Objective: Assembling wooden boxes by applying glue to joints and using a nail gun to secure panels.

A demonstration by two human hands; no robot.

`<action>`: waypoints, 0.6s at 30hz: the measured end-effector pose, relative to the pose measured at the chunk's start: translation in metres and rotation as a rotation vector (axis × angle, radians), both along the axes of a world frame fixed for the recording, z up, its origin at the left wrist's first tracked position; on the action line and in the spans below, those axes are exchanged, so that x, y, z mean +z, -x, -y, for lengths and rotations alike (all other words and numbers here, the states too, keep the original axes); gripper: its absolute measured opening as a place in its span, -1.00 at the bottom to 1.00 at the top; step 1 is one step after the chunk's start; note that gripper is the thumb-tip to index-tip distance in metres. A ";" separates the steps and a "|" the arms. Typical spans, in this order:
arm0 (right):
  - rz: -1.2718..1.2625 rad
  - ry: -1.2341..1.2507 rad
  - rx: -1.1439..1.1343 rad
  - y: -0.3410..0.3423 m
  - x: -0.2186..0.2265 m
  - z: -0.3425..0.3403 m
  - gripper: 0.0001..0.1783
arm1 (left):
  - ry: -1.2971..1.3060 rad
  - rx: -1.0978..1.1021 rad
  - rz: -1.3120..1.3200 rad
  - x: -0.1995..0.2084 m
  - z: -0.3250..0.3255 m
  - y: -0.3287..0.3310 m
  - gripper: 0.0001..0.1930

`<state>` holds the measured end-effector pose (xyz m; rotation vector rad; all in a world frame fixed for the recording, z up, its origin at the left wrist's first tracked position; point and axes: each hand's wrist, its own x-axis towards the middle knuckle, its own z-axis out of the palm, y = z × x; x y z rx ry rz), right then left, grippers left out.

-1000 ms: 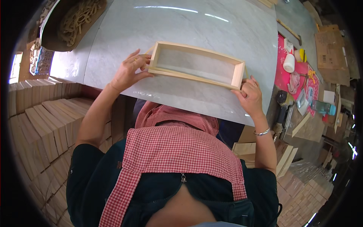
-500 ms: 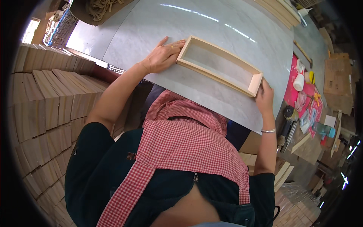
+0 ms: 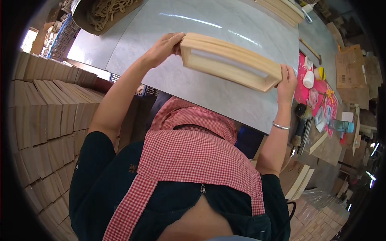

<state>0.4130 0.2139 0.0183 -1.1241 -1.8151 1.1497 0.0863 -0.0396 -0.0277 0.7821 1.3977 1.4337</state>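
Between my two hands is a long, narrow frame (image 3: pixel 233 47) of pale wood, tilted so that one long side faces up and the table shows through its middle. My left hand (image 3: pixel 167 47) grips the frame's left end, with the fingers partly hidden behind it. At the other end, my right hand (image 3: pixel 286 84) is closed round the short side, and a silver bangle sits on that wrist. The frame appears raised off the grey marbled table (image 3: pixel 169 88).
Wooden boards (image 3: pixel 281 13) lie at the table's far right. A bin of looped strips (image 3: pixel 106 14) stands far left, above stacked wood blocks (image 3: pixel 32 116). To the right are a hammer (image 3: pixel 311 52), a white bottle (image 3: pixel 308 79), a clear bottle (image 3: pixel 339 126) and a cardboard box (image 3: pixel 349 66).
Both hands have lifted the frame from the table and tipped it up onto a slant. My left hand has gone from lying flat beside it to gripping its end.
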 end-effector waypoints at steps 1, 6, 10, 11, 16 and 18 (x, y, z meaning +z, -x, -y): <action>-0.001 0.000 -0.003 0.002 -0.007 -0.005 -0.77 | 0.000 -0.003 -0.001 -0.002 -0.004 -0.002 -0.74; 0.644 -0.167 0.101 -0.013 -0.077 -0.052 -0.71 | 0.393 0.158 -0.143 -0.016 -0.032 -0.017 -0.70; 0.206 0.098 0.192 -0.044 -0.061 -0.048 -0.45 | 0.153 0.184 -0.612 -0.015 -0.011 -0.023 -0.47; 0.204 0.104 0.198 -0.045 -0.053 -0.042 -0.45 | 0.162 0.188 -0.614 -0.014 -0.006 -0.019 -0.47; 0.403 0.065 0.586 -0.067 -0.013 -0.021 0.19 | 0.030 -0.015 -0.738 -0.023 0.013 -0.015 -0.09; 0.490 0.096 0.593 -0.057 -0.017 -0.025 0.33 | 0.055 -0.069 -0.766 -0.026 0.004 -0.014 0.02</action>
